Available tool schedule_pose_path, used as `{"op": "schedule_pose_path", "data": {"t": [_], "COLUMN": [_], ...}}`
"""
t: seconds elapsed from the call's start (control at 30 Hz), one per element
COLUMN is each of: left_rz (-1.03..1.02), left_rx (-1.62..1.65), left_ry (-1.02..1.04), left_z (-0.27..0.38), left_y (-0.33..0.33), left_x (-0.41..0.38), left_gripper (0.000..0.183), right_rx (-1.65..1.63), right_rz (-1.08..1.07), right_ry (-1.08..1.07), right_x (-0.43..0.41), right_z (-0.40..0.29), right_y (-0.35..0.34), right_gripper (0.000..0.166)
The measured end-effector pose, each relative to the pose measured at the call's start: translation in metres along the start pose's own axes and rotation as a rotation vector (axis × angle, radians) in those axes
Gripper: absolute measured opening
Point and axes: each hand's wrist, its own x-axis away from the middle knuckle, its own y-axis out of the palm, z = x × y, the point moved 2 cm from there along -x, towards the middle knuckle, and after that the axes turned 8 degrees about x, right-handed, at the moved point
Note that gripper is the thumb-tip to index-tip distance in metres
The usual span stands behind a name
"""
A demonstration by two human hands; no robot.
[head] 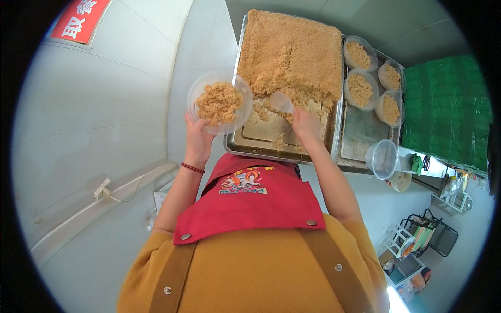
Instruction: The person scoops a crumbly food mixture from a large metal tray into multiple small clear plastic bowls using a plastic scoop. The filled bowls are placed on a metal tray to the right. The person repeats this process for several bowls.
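My left hand (199, 137) holds a clear plastic bowl (246, 103) by its lower rim, partly filled with a brown crumbly, grain-like food (219, 102). In my right hand (307, 126) is a translucent plastic scoop (282, 102), resting at the broken front edge of a large slab of the same food (289, 54). The slab fills the far part of a metal tray (270, 153); loose bits lie on the tray's near part. The fingers of my right hand close round the scoop's handle.
A second metal tray (354, 135) adjoins on the right, with several part-filled clear bowls (361, 89) and an empty-looking clear tub (381, 158) near its front corner. Beyond it stands a green-wrapped stack (446, 113). A pale wall (98, 98) rises at left.
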Motion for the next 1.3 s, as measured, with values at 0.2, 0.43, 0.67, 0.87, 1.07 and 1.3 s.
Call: {"op": "schedule_pose_path", "data": {"t": [0.2, 0.43, 0.67, 0.87, 1.07, 1.3], "left_rz": [0.019, 0.019, 0.000, -0.024, -0.021, -0.010], "left_rx": [0.053, 0.037, 0.045, 0.020, -0.010, -0.015], "left_ry": [0.015, -0.014, -0.024, -0.024, 0.000, -0.065], "left_z": [-0.008, -0.005, -0.004, -0.001, -0.002, -0.016], "left_y": [-0.008, -0.006, -0.012, -0.019, -0.015, -0.015], "left_x": [0.005, 0.008, 0.006, 0.007, 0.009, 0.014], "left_gripper": [0.060, 0.057, 0.056, 0.071, 0.069, 0.060], "right_rx": [0.000, 0.234, 0.278, 0.308, -0.412, -1.394], "right_rz": [0.062, -0.018, 0.398, 0.276, -0.077, -0.042], "right_ry": [-0.013, -0.018, -0.540, -0.304, 0.330, 0.638], "right_x": [0.014, -0.012, 0.025, 0.048, 0.090, 0.034], "right_z": [0.003, 0.012, -0.011, 0.060, 0.146, 0.051], "right_y": [-0.028, -0.003, 0.005, -0.001, 0.015, 0.072], "right_gripper": [0.032, 0.027, 0.034, 0.041, 0.024, 0.028]}}
